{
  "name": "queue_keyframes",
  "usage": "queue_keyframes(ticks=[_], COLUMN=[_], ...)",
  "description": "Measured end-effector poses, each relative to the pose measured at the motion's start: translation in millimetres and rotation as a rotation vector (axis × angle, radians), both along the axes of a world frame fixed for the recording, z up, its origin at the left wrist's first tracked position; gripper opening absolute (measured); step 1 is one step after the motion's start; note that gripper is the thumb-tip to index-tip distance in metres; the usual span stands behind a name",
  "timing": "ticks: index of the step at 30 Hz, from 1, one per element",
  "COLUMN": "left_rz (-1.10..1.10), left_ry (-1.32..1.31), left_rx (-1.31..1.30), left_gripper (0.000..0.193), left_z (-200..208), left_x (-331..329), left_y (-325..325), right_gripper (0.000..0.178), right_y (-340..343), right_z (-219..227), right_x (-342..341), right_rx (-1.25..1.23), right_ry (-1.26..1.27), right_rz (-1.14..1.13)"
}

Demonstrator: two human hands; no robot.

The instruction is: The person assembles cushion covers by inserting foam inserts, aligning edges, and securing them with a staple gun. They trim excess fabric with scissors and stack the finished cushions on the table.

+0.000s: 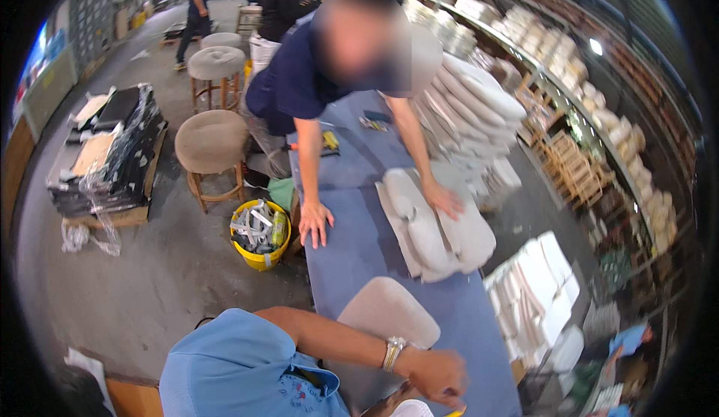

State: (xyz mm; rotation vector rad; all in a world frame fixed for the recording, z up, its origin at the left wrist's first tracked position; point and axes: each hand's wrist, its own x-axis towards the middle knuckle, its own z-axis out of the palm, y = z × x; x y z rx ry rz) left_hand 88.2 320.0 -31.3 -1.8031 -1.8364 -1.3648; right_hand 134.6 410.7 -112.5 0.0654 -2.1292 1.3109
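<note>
Grey seat pad (389, 308) lies on the blue table (479, 334) in the head view, near the left hand (436, 373), whose blurred fingers curl; whether they pinch anything, cannot tell. Right hand's grip: not shown. Beige cushions (468, 246) lie farther along.

1 blue-top tbl (337, 256), min. 1 loose gry pad (391, 310), 1 yel. bucket (260, 260), min. 3 rnd stools (212, 142)

"What is unclear at the blue table (344, 237)?"
"Over its near end the left hand (438, 376) is blurred, grip unreadable; there too, a white thing (412, 409) and yellow piece (455, 412) are cut off below; across it, a co-worker's face (356, 38) is blurred."
</note>
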Motion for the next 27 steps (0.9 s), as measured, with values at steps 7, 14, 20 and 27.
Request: queue_keyframes(ticks=[7, 14, 20, 27], left_rz=[0.093, 0.28, 0.113, 0.087], left_ry=[0.052, -0.224, -0.62, -0.41], left_rx=[0.533, 0.234, 0.319, 0.179], left_gripper=[0.023, 0.039, 0.057, 0.076], left_z=[122.4, 25.9, 12.7, -4.8], left_x=[7.6, -65.3, -88.5, -63.9], left_y=[-25.6, 58.7, 68.1, 84.6], right_gripper=[0.038, 0.024, 0.022, 0.008], right_y=[58.6, 58.6, 78.3, 118.8], right_z=[30.2, 41.3, 71.2, 79.9], right_x=[38.5, 15.0, 2.3, -10.9], right_rx=[-0.267, -0.165, 0.023, 0.074], right_ry=[0.182, 0.033, -0.028, 0.043], right_rz=[0.023, -0.279, -0.257, -0.263])
